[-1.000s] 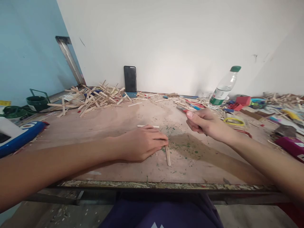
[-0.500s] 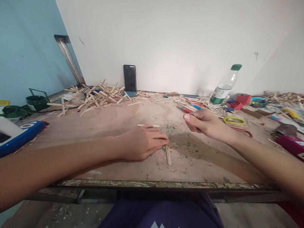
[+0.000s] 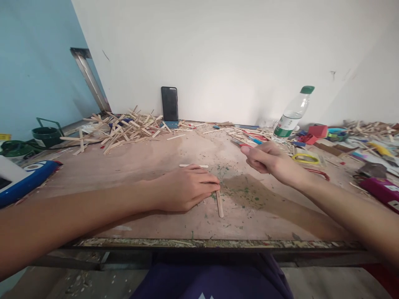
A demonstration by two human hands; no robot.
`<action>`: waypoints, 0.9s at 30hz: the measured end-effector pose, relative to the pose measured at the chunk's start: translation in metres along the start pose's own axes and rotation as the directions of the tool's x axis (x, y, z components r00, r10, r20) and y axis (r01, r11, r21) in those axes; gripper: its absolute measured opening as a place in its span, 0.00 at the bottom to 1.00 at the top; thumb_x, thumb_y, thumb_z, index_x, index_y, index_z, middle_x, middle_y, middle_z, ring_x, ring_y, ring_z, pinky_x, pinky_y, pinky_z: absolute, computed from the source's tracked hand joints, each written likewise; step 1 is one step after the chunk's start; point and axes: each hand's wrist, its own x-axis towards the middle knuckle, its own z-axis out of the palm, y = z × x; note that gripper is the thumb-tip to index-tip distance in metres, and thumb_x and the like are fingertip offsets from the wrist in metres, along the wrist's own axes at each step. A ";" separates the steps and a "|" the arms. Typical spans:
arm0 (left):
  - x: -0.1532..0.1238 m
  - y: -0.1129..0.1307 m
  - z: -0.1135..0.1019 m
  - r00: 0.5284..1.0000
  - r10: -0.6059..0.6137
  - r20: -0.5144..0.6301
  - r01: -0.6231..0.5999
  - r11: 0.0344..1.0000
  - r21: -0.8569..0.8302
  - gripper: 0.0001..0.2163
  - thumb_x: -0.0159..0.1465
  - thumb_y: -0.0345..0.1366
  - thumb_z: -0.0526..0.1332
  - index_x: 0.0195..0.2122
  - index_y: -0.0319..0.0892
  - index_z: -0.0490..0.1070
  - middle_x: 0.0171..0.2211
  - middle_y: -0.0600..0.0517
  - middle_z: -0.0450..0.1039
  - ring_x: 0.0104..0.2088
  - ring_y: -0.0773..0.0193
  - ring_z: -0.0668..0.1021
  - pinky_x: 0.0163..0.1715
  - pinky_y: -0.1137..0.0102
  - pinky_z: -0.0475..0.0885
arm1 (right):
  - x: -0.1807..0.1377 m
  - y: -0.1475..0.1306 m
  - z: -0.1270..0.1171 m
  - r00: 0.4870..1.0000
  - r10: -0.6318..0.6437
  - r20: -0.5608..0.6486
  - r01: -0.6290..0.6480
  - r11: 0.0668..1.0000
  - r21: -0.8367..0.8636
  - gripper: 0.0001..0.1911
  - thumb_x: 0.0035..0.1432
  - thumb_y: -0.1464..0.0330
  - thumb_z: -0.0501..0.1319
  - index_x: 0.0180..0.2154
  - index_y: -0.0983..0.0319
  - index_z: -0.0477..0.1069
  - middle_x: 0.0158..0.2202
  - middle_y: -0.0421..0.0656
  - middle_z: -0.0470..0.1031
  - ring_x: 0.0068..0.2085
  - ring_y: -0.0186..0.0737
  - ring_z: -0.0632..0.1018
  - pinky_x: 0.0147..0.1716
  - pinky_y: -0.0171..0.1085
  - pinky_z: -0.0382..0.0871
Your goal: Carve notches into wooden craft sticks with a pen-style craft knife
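My left hand (image 3: 195, 187) rests on the table, palm down, its fingertips closed over the upper end of a wooden craft stick (image 3: 220, 207). The stick's lower end points toward the near edge; its upper end is hidden under my fingers. Another craft stick (image 3: 199, 166) lies crosswise just beyond my left knuckles, partly covered by them. To the right, my right hand (image 3: 268, 160) is raised over the table with curled fingers and the thumb on top. A red-and-grey thin object (image 3: 244, 145) shows by the thumb; whether it is held cannot be made out.
A large heap of craft sticks (image 3: 131, 126) lies at the back left, beside a propped phone (image 3: 169, 104). A leaning bottle (image 3: 289, 118), yellow-handled scissors or a similar loop (image 3: 305, 158) and a purple box (image 3: 380, 192) are on the right. A blue-and-white device (image 3: 31, 178) stands left.
The view has shifted slightly. My right thumb has moved up a little against the red object. My left hand stays on the craft stick.
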 end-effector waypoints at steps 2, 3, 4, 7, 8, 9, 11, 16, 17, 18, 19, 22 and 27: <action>0.000 0.000 0.000 1.000 0.004 0.000 -0.004 1.000 0.003 0.17 0.84 0.32 0.55 0.63 0.39 0.81 0.63 0.42 0.84 0.60 0.51 0.85 0.65 0.56 0.77 | 0.001 0.000 0.001 1.000 -0.003 0.003 0.003 1.000 -0.019 0.46 0.68 0.29 0.60 0.16 0.55 0.54 0.15 0.36 0.53 0.20 0.33 0.55 0.26 0.45 0.49; 0.000 0.000 0.000 1.000 0.005 -0.001 -0.005 1.000 0.006 0.17 0.84 0.32 0.55 0.63 0.39 0.81 0.63 0.42 0.84 0.60 0.51 0.85 0.65 0.57 0.77 | 0.002 0.000 0.002 1.000 -0.005 0.011 0.005 1.000 -0.029 0.46 0.67 0.27 0.61 0.16 0.55 0.55 0.15 0.36 0.53 0.20 0.33 0.55 0.25 0.44 0.49; 0.001 0.000 0.000 1.000 0.007 -0.001 -0.007 1.000 0.009 0.17 0.84 0.32 0.54 0.63 0.39 0.81 0.63 0.42 0.84 0.60 0.51 0.85 0.65 0.57 0.77 | 0.002 0.000 0.003 1.000 -0.006 0.020 0.007 0.999 -0.040 0.47 0.65 0.26 0.61 0.16 0.56 0.55 0.15 0.35 0.53 0.20 0.33 0.55 0.25 0.44 0.48; 0.001 0.000 0.000 1.000 0.010 -0.001 -0.010 1.000 0.021 0.16 0.84 0.32 0.54 0.63 0.39 0.81 0.63 0.42 0.84 0.60 0.52 0.85 0.65 0.58 0.76 | 0.004 0.000 0.004 0.999 -0.010 0.041 0.013 0.997 -0.070 0.46 0.63 0.26 0.62 0.18 0.56 0.55 0.17 0.35 0.53 0.21 0.32 0.55 0.25 0.43 0.46; 0.001 0.000 0.000 1.000 0.011 0.000 -0.010 1.000 0.026 0.16 0.84 0.33 0.54 0.63 0.39 0.81 0.63 0.43 0.85 0.60 0.52 0.85 0.65 0.58 0.76 | 0.004 0.000 0.004 0.999 -0.013 0.044 0.016 0.997 -0.078 0.46 0.62 0.25 0.63 0.19 0.56 0.55 0.18 0.35 0.53 0.22 0.32 0.55 0.26 0.43 0.46; 0.001 0.000 0.000 1.000 0.011 0.000 -0.011 0.999 0.031 0.16 0.84 0.33 0.54 0.63 0.40 0.81 0.63 0.43 0.85 0.60 0.52 0.85 0.65 0.58 0.76 | 0.004 0.000 0.004 0.999 -0.016 0.045 0.020 0.996 -0.086 0.46 0.62 0.25 0.63 0.19 0.56 0.54 0.19 0.34 0.51 0.22 0.32 0.55 0.26 0.43 0.46; 0.001 0.000 0.000 1.000 0.015 -0.001 -0.015 0.999 0.038 0.17 0.84 0.32 0.54 0.63 0.39 0.81 0.63 0.43 0.85 0.59 0.52 0.85 0.64 0.57 0.76 | 0.004 0.000 0.004 0.999 -0.021 0.046 0.025 0.995 -0.097 0.46 0.61 0.25 0.63 0.21 0.56 0.52 0.21 0.34 0.49 0.23 0.32 0.54 0.27 0.42 0.46; 0.000 0.000 0.000 1.000 0.029 -0.007 -0.029 0.999 0.046 0.17 0.84 0.32 0.53 0.62 0.36 0.81 0.63 0.43 0.85 0.59 0.51 0.85 0.63 0.56 0.77 | 0.004 0.002 0.006 0.999 -0.017 0.043 0.022 0.992 -0.121 0.45 0.63 0.26 0.63 0.21 0.56 0.51 0.22 0.34 0.48 0.24 0.33 0.53 0.28 0.42 0.46; 0.000 0.000 0.000 1.000 0.030 -0.007 -0.029 0.998 0.047 0.17 0.85 0.32 0.53 0.62 0.36 0.81 0.63 0.43 0.85 0.59 0.51 0.85 0.64 0.56 0.76 | 0.005 0.002 0.006 0.999 -0.016 0.041 0.021 0.992 -0.124 0.45 0.63 0.26 0.62 0.21 0.55 0.51 0.21 0.34 0.48 0.24 0.33 0.53 0.28 0.42 0.47; 0.001 0.000 0.000 1.000 0.030 -0.007 -0.030 0.998 0.047 0.17 0.85 0.32 0.53 0.62 0.36 0.81 0.63 0.43 0.85 0.59 0.51 0.85 0.64 0.56 0.76 | 0.005 0.002 0.007 0.999 -0.015 0.040 0.020 0.992 -0.126 0.45 0.64 0.26 0.62 0.21 0.55 0.51 0.21 0.34 0.48 0.24 0.33 0.53 0.28 0.42 0.47; 0.001 0.000 0.000 1.000 0.030 -0.006 -0.029 0.998 0.047 0.17 0.85 0.32 0.53 0.62 0.36 0.81 0.63 0.43 0.85 0.59 0.51 0.85 0.64 0.56 0.76 | 0.005 0.002 0.007 0.999 -0.014 0.041 0.019 0.992 -0.127 0.45 0.64 0.25 0.61 0.21 0.55 0.51 0.21 0.34 0.48 0.23 0.33 0.53 0.28 0.42 0.47; 0.001 0.000 0.000 1.000 0.027 -0.002 -0.027 0.999 0.046 0.17 0.85 0.32 0.54 0.63 0.37 0.81 0.63 0.43 0.85 0.59 0.52 0.85 0.63 0.57 0.76 | 0.005 0.002 0.007 0.999 -0.009 0.037 0.014 0.992 -0.127 0.46 0.64 0.25 0.61 0.20 0.56 0.52 0.20 0.34 0.49 0.23 0.33 0.54 0.28 0.42 0.48; 0.001 0.000 0.000 1.000 0.020 -0.004 -0.020 0.999 0.041 0.16 0.84 0.32 0.55 0.62 0.38 0.81 0.63 0.44 0.84 0.59 0.52 0.85 0.63 0.58 0.76 | 0.004 0.002 0.006 1.000 0.014 0.019 -0.012 0.991 -0.131 0.44 0.63 0.28 0.66 0.18 0.56 0.59 0.16 0.35 0.57 0.22 0.33 0.58 0.27 0.42 0.50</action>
